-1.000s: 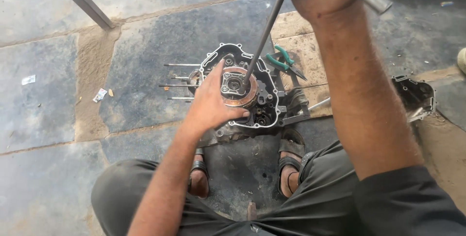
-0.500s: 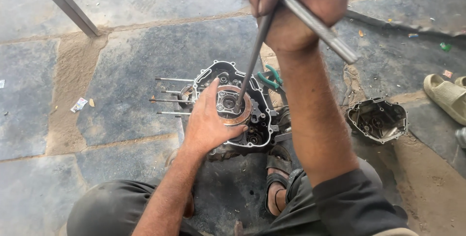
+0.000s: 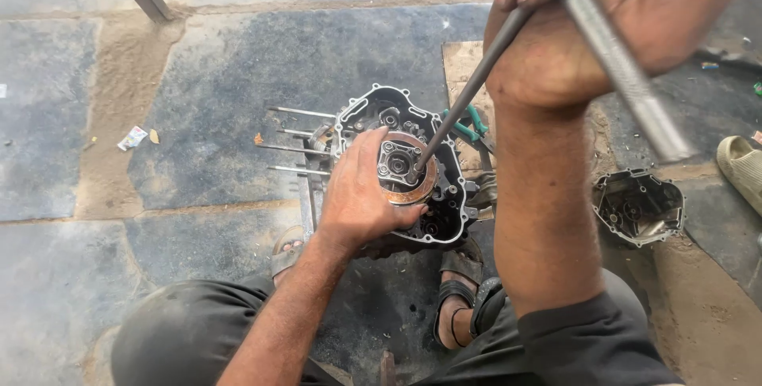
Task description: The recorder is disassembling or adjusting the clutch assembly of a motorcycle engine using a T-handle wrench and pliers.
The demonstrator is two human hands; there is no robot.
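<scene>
A person squats on a stone floor [image 3: 238, 68] over an engine crankcase [image 3: 397, 164] lying open side up between their sandalled feet. The left hand [image 3: 361, 195] lies spread on the round clutch hub [image 3: 401, 167] at the case's centre, fingers curled over its rim, apparently to keep it from turning. The right hand [image 3: 556, 28], raised close to the camera, is closed round the upper end of a long thin metal rod [image 3: 468, 92] that slants down to the hub's middle; a thicker steel bar [image 3: 623, 68] crosses the same fist, seemingly a handle for leverage. The right forearm hides the case's right edge. Four long studs [image 3: 294, 140] stick out from the case's left side. Green-handled pliers [image 3: 475, 122] lie just behind it on a tan board, a separate engine cover [image 3: 639, 207] sits to the right, and a pale sandal [image 3: 742, 167] rests by the floor's right edge
</scene>
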